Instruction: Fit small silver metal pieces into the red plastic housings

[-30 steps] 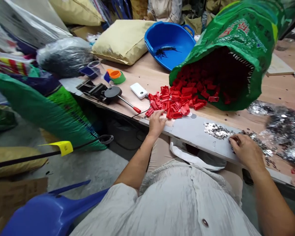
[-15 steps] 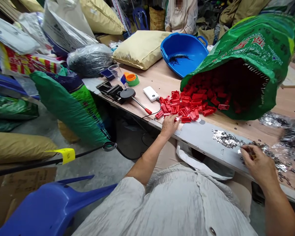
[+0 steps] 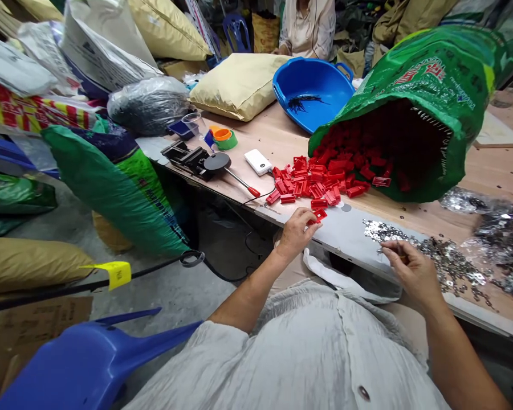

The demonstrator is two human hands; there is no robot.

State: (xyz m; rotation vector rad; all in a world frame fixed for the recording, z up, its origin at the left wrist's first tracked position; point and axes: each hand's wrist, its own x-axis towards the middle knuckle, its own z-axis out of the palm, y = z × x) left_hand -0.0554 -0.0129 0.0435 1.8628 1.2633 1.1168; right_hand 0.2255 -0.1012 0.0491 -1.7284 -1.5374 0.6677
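My left hand (image 3: 297, 232) pinches a small red plastic piece (image 3: 319, 215) just off the near edge of a pile of red plastic pieces (image 3: 314, 181). That pile spills from the mouth of a big green sack (image 3: 414, 108) lying on its side on the wooden table (image 3: 273, 136). My right hand (image 3: 410, 267) is at the table's front edge with its fingers pinched on a small silver metal part, beside a scatter of shiny metal parts (image 3: 444, 256).
A blue basin (image 3: 312, 91) and a yellow padded bag (image 3: 239, 85) lie at the back. A white power bank (image 3: 257, 162), a black hand press (image 3: 196, 159) and tape rolls (image 3: 224, 136) sit left. Sacks pile up left; a blue chair (image 3: 81, 364) is near. Another person sits behind.
My left hand has lifted a red piece off the pile and drawn it back toward me. My right hand has picked a metal part and shifted left along the table's edge.
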